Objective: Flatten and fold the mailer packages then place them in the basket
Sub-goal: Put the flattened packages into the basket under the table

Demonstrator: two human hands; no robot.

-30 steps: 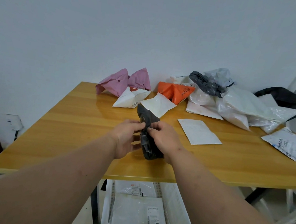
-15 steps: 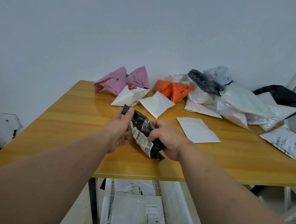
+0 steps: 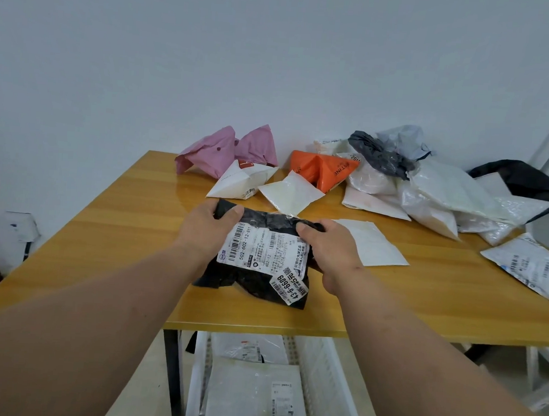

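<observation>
Black mailer (image 3: pixel 262 265) now spread label-up on table (image 3: pixel 422 299), both hands (image 3: pixel 205 232) (image 3: pixel 332 247) gripping its top corners

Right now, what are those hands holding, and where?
A crumpled black mailer: the left hand pinches its far left corner, and the right hand grips its far right edge.

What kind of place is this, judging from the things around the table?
Probably a plain room in a home or small workspace used for sorting used mailers. A wooden table stands against a bare wall, a pile of emptied mailer bags lies on it, and a white basket of flattened ones sits beneath.
</observation>
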